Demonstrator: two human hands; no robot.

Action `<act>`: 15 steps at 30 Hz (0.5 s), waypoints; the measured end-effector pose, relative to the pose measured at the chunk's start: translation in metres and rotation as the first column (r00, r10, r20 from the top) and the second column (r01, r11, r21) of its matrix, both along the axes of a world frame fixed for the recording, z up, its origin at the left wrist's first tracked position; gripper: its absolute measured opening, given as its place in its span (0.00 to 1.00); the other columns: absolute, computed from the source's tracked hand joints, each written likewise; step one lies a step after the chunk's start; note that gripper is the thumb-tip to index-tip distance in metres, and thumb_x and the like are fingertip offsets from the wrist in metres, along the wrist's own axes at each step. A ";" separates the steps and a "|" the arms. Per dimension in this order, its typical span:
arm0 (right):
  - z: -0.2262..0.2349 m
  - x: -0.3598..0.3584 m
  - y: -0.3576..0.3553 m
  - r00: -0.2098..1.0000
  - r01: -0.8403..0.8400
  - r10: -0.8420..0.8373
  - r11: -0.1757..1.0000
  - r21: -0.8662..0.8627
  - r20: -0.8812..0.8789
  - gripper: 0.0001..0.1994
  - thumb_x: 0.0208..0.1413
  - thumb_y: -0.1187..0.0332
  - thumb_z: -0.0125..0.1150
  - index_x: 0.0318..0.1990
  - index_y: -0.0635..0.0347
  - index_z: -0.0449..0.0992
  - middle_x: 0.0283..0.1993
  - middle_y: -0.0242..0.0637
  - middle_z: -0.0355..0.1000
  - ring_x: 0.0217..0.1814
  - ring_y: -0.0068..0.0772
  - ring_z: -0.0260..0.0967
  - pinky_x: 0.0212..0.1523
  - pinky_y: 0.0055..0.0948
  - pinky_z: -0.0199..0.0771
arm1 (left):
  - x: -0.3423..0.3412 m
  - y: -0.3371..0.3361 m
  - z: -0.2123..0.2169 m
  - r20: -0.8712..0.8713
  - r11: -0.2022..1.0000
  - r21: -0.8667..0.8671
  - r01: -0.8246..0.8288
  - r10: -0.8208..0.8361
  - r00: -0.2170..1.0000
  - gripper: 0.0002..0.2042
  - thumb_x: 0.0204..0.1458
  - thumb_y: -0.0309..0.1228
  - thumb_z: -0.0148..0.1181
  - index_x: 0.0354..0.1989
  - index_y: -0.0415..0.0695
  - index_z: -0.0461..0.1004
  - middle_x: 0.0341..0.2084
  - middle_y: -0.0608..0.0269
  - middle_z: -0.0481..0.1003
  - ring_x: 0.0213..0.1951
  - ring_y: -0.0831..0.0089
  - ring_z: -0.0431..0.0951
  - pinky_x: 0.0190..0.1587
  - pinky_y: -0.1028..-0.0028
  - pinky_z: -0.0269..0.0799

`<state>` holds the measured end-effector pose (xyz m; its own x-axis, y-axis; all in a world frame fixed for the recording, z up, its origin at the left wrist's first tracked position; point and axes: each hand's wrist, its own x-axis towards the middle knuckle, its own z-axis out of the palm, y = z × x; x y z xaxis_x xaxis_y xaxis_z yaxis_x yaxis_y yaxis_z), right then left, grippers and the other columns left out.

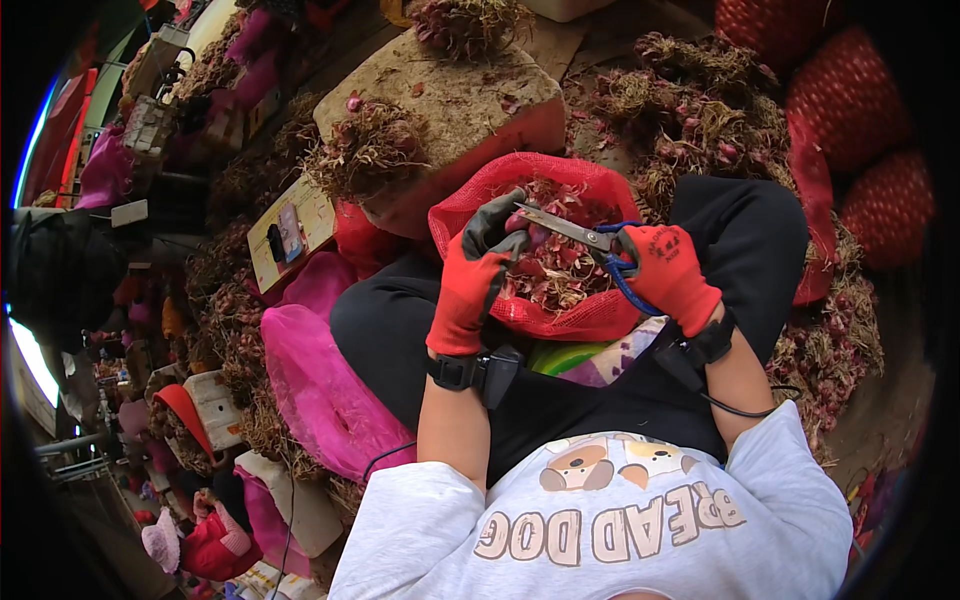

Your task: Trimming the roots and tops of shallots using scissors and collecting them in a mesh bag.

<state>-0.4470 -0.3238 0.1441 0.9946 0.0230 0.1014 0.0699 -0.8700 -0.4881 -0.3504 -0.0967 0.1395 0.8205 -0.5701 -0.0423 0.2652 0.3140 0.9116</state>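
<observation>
My left hand [474, 278], in a red glove with a dark coated palm, pinches a small purple-red shallot [517, 222] between thumb and fingers. My right hand [668, 272], gloved in red too, is closed round the blue handles of a pair of scissors [566, 228]. The blades point left, with their tips close to my left fingertips and the shallot. Below both hands a red mesh bag [470, 187] stands with its mouth wide between my legs. Loose shallots and papery skins [560, 275] lie inside it.
Dried shallot bunches [365, 145] rest on a pale, dirty block [470, 85] ahead. More bunches [710, 125] are heaped at right, beside full red mesh sacks [850, 95]. A pink mesh bag [325, 390] lies by my left leg, near a phone [290, 232] on a board.
</observation>
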 end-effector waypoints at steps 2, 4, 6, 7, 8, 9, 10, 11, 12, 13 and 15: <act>-0.005 -0.001 0.003 0.999 0.037 -0.039 0.994 0.100 0.016 0.13 0.46 0.57 0.62 0.31 0.56 0.72 0.24 0.39 0.71 0.27 0.45 0.71 0.29 0.37 0.69 | -0.001 -0.002 0.002 0.004 0.999 -0.005 -0.039 0.039 0.999 0.25 0.50 0.13 0.51 0.59 0.35 0.61 0.55 0.60 0.66 0.52 0.78 0.67 0.54 0.80 0.64; -0.010 0.000 0.004 0.997 0.061 -0.066 0.990 0.131 0.036 0.13 0.46 0.57 0.62 0.30 0.57 0.72 0.24 0.39 0.71 0.28 0.46 0.71 0.29 0.38 0.70 | -0.002 -0.004 0.006 0.021 0.998 -0.003 -0.070 0.070 0.997 0.25 0.48 0.12 0.51 0.59 0.35 0.61 0.55 0.59 0.66 0.54 0.76 0.67 0.55 0.78 0.63; -0.014 0.000 0.003 0.995 0.075 -0.081 0.993 0.093 0.063 0.12 0.46 0.57 0.62 0.29 0.56 0.72 0.25 0.39 0.71 0.28 0.46 0.71 0.29 0.37 0.70 | -0.003 -0.005 0.010 0.049 0.996 0.003 -0.092 0.092 0.995 0.27 0.45 0.12 0.50 0.58 0.34 0.61 0.55 0.57 0.66 0.55 0.73 0.66 0.57 0.76 0.63; -0.012 0.002 0.005 0.992 0.085 -0.092 0.992 0.088 0.081 0.13 0.46 0.57 0.62 0.29 0.56 0.72 0.26 0.39 0.71 0.29 0.46 0.71 0.29 0.38 0.70 | -0.003 -0.005 0.008 0.139 0.985 0.081 -0.155 0.143 0.980 0.27 0.45 0.12 0.51 0.58 0.34 0.61 0.54 0.57 0.66 0.55 0.73 0.66 0.57 0.76 0.63; -0.008 0.003 0.006 0.990 0.096 -0.104 0.992 0.084 0.099 0.13 0.46 0.57 0.62 0.30 0.56 0.72 0.27 0.39 0.71 0.29 0.46 0.71 0.29 0.38 0.70 | -0.002 -0.007 0.003 0.231 0.963 0.153 -0.224 0.185 0.955 0.26 0.46 0.12 0.52 0.58 0.34 0.62 0.54 0.57 0.66 0.55 0.73 0.67 0.57 0.75 0.63; -0.007 0.005 0.007 0.986 0.107 -0.116 0.991 0.079 0.117 0.13 0.46 0.57 0.62 0.30 0.56 0.72 0.27 0.39 0.71 0.29 0.46 0.71 0.29 0.38 0.70 | -0.002 -0.008 -0.001 0.324 0.930 0.217 -0.296 0.217 0.921 0.26 0.46 0.13 0.53 0.57 0.34 0.62 0.54 0.58 0.66 0.54 0.73 0.67 0.57 0.75 0.63; -0.007 0.005 0.007 0.987 0.101 -0.104 0.994 0.030 0.121 0.14 0.45 0.56 0.62 0.31 0.56 0.72 0.28 0.40 0.71 0.29 0.46 0.71 0.29 0.38 0.69 | -0.002 -0.009 -0.003 0.316 0.928 0.196 -0.317 0.247 0.916 0.26 0.46 0.13 0.54 0.57 0.34 0.62 0.54 0.58 0.66 0.54 0.74 0.67 0.57 0.76 0.62; -0.008 0.005 0.007 0.988 0.096 -0.092 0.995 -0.020 0.126 0.14 0.45 0.56 0.62 0.32 0.56 0.72 0.29 0.40 0.70 0.30 0.45 0.70 0.29 0.38 0.69 | -0.002 -0.010 -0.005 0.306 0.925 0.174 -0.339 0.276 0.911 0.25 0.47 0.14 0.55 0.57 0.34 0.62 0.54 0.58 0.66 0.54 0.74 0.67 0.58 0.76 0.61; -0.009 0.006 0.008 0.988 0.090 -0.080 0.993 -0.070 0.130 0.14 0.45 0.56 0.62 0.33 0.56 0.72 0.29 0.40 0.70 0.30 0.45 0.70 0.29 0.38 0.69 | -0.002 -0.010 -0.007 0.296 0.920 0.153 -0.360 0.305 0.905 0.25 0.47 0.14 0.57 0.57 0.35 0.62 0.54 0.59 0.66 0.54 0.75 0.66 0.59 0.76 0.61; -0.009 0.006 0.008 0.990 0.090 -0.081 0.993 -0.072 0.112 0.15 0.45 0.55 0.62 0.33 0.56 0.72 0.30 0.40 0.70 0.30 0.45 0.70 0.29 0.38 0.69 | -0.003 -0.011 -0.007 0.304 0.916 0.153 -0.371 0.313 0.900 0.25 0.47 0.14 0.57 0.57 0.35 0.63 0.54 0.59 0.66 0.54 0.75 0.67 0.59 0.76 0.61; -0.008 0.006 0.011 0.994 0.088 -0.083 0.993 -0.077 0.076 0.16 0.44 0.55 0.62 0.34 0.56 0.71 0.30 0.40 0.70 0.30 0.45 0.70 0.30 0.39 0.69 | -0.003 -0.013 -0.008 0.320 0.907 0.154 -0.392 0.329 0.888 0.25 0.46 0.14 0.57 0.56 0.34 0.63 0.53 0.59 0.67 0.54 0.75 0.67 0.59 0.76 0.60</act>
<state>-0.4412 -0.3130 0.1360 0.9833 -0.0508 0.1747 0.0263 -0.9105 -0.4127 -0.3536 -0.1094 0.1315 0.9624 -0.2358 0.1349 -0.1054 0.1334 0.9854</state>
